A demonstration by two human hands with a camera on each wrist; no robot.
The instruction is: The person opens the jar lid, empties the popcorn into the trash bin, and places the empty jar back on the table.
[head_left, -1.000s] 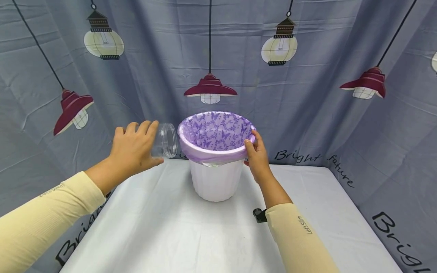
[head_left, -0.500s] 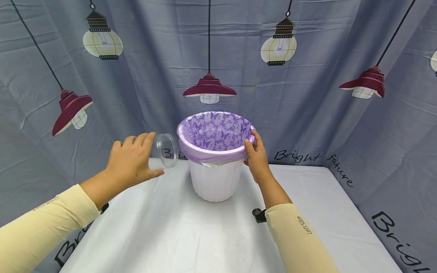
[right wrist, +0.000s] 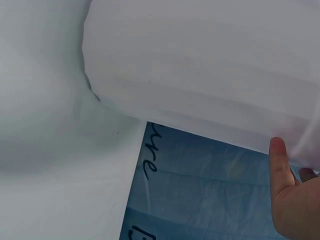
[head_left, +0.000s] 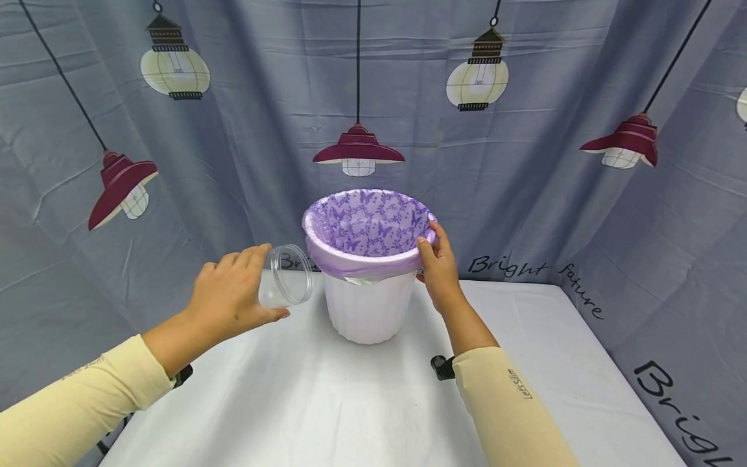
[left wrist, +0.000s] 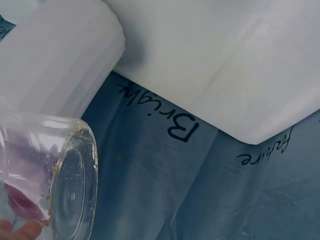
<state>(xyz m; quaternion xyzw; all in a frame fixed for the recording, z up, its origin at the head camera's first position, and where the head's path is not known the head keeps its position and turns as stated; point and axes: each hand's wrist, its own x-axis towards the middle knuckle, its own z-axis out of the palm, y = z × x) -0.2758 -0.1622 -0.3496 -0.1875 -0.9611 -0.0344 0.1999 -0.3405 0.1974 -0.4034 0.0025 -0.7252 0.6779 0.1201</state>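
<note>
In the head view my left hand point(head_left: 230, 292) grips a clear jar point(head_left: 287, 275) lying on its side, its uncapped mouth facing the bin. The left wrist view shows yellowish crumbs around the base of the jar point(left wrist: 75, 185), with fingertips point(left wrist: 27, 229) at its side. A white waste bin point(head_left: 369, 308) stands upright on the table, lined with a purple butterfly-print bag point(head_left: 373, 227) folded over its rim. My right hand point(head_left: 440, 269) holds the right side of that rim, thumb on the outside. The jar's mouth is just left of the bin, below rim height.
A white cloth covers the table point(head_left: 350, 415). Grey-blue curtains point(head_left: 543, 214) printed with lamps and lettering hang behind and at both sides. A black wrist device point(head_left: 442, 368) shows at my right cuff.
My left hand has come down with the jar from rim height, then shifted slightly right toward the bin. My right hand and the bin have stayed in place.
</note>
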